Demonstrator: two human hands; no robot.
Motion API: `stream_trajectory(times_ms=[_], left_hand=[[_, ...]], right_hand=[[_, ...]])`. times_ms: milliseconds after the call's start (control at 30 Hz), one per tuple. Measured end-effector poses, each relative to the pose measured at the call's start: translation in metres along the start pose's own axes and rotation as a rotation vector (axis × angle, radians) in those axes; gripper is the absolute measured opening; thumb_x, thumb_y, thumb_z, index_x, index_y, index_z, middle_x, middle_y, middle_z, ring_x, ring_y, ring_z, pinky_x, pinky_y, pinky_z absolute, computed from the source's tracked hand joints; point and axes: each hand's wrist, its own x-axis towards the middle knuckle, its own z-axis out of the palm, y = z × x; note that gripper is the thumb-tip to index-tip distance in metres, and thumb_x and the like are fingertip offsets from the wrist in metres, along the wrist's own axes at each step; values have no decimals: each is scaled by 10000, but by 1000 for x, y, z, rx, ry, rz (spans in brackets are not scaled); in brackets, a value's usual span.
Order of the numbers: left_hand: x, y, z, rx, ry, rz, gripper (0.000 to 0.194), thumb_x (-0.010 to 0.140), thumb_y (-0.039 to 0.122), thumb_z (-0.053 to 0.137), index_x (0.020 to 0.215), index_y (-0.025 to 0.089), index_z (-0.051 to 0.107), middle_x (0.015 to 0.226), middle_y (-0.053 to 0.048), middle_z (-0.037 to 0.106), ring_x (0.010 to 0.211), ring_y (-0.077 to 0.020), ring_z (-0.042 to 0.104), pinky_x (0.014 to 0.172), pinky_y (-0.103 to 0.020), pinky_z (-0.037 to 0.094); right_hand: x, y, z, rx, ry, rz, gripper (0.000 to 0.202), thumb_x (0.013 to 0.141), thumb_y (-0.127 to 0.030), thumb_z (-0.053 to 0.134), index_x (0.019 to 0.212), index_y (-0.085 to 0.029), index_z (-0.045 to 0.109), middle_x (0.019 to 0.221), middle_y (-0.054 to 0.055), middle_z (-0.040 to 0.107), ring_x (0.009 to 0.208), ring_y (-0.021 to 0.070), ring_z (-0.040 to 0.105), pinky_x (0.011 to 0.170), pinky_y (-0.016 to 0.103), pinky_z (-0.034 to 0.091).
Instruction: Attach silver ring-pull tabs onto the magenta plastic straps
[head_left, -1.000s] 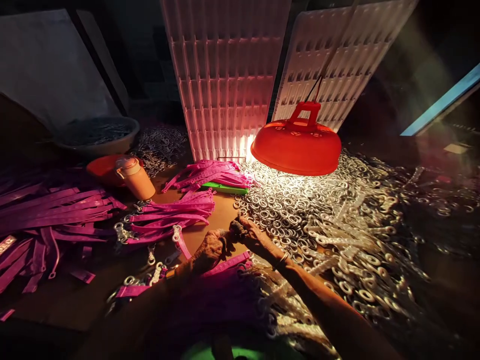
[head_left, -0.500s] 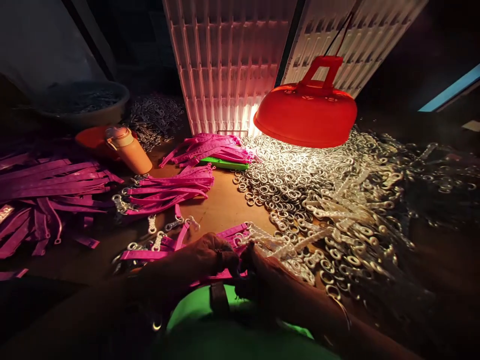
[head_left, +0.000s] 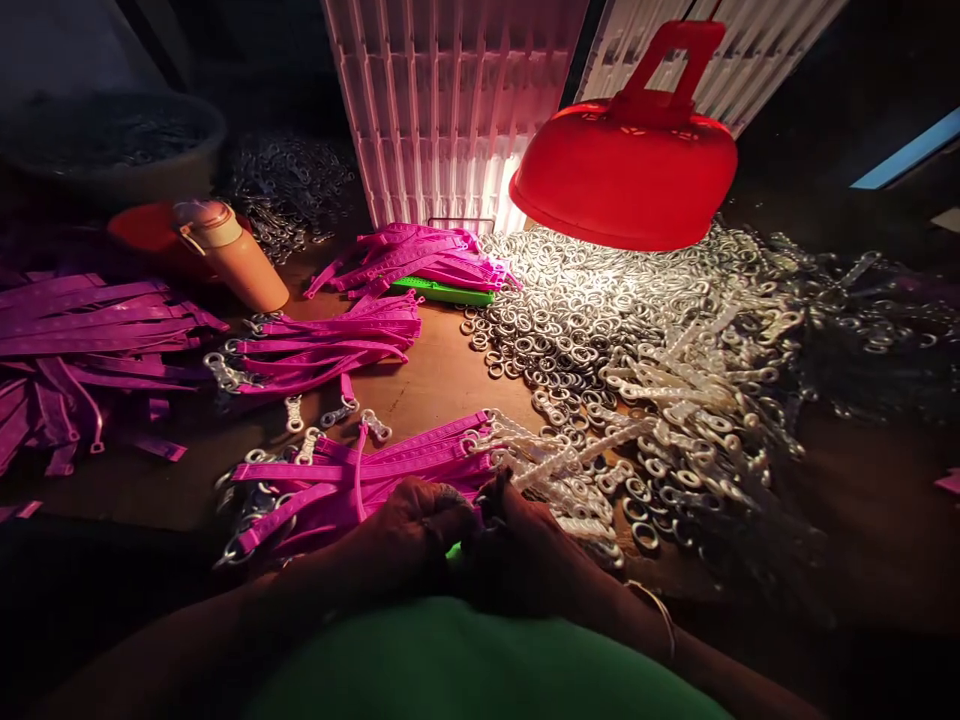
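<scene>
The small piece (head_left: 487, 508) is at the fingertips of both hands, where they meet; it is too dark to tell its form. The left hand (head_left: 424, 515) has its fingers bent and drawn together at it. The right hand (head_left: 521, 530) is curled close beside, thumb and forefinger closed towards the same spot; how firmly each grips cannot be told.

A second ago the hands met farther out, beside the rings; now they are nearer the body, over the edge of the near straps. Those straps, partly covered by the left hand and forearm half a second ago, now show more fully.

The near straps (head_left: 352, 470) lie just beyond and left of the fingers, metal links (head_left: 229, 370) around their left ends. White strips (head_left: 570, 460) lie just right, then the rings (head_left: 577, 330) spread farther out under the red lamp (head_left: 630, 180), which hangs over their far part. Straight beyond the fingers are the middle straps (head_left: 337, 345), then the far straps (head_left: 420, 255) on a green strip (head_left: 450, 292). The bottle (head_left: 244, 265) stands far left, in front of an orange bowl (head_left: 154, 235). The forearms hide the table edge nearest the body.
</scene>
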Motion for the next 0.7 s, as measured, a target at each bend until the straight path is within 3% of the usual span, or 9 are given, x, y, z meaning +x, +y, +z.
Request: stream_trajectory(times_ms=[133, 300, 533, 633, 700], left_hand=[[9, -1, -8, 11, -48, -15, 351, 757, 418, 674, 647, 99, 578, 575, -4, 505, 497, -76, 441, 472, -203, 298], [14, 10, -8, -13, -37, -23, 493, 619, 511, 764, 547, 119, 475, 486, 30, 420, 426, -53, 372, 404, -191, 241], [14, 7, -6, -46, -6, -16, 433, 695, 486, 719, 618, 111, 515, 536, 9, 465, 461, -68, 420, 428, -193, 261], [11, -1, -4, -37, -2, 41, 404, 757, 482, 661, 672, 105, 545, 582, -9, 499, 497, -82, 450, 454, -201, 290], [8, -5, -1, -15, 25, 82, 394, 776, 468, 645, 665, 107, 530, 578, -2, 477, 499, -78, 432, 460, -205, 286]], right_hand=[[6, -5, -6, -105, -58, -28, 65, 839, -213, 458, 881, -177, 423, 698, -8, 504, 592, 93, 368, 500, 207, 301], [12, -19, -13, -272, -76, 2, 161, 736, -112, 488, 855, -188, 412, 694, -22, 473, 573, 86, 376, 494, 204, 296], [15, -8, -9, -230, -80, -48, 158, 794, -153, 428, 946, -173, 389, 677, -22, 471, 555, 88, 339, 477, 210, 284], [11, -1, -5, -217, 17, -68, 223, 838, -193, 427, 1053, -182, 368, 653, -34, 504, 525, 84, 320, 477, 214, 263], [8, 2, -2, -287, 76, -21, 150, 848, -215, 426, 993, -188, 395, 609, -38, 499, 497, 83, 304, 470, 224, 235]])
